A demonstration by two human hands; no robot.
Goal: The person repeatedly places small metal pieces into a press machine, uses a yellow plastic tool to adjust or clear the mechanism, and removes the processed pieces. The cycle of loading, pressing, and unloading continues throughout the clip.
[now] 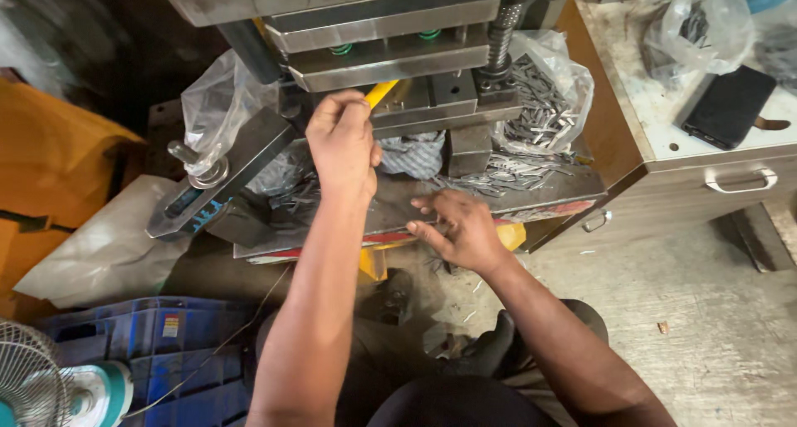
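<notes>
Resting flat on the near edge of the steel bed plate (548,196), the right hand (461,232) has its fingers (432,203) spread and extended leftward; they press on the plate and clasp nothing that can be made out. Farther in, the left hand (342,145) is closed in a fist around the yellow-handled tool (380,92). Only a short stub of the handle shows above the knuckles; its long axis runs up and to the right, pointing into the gap under the press die block (386,66). Whatever tip it has is hidden by the die. The left hand is much the nearer to the die opening; the right sits well apart, lower and toward the person. Loose small metal strips (506,171) lie scattered on the plate just beyond the right fingertips, long axes mostly left-right. More of them fill the clear plastic bag (554,95) at the press's right.
</notes>
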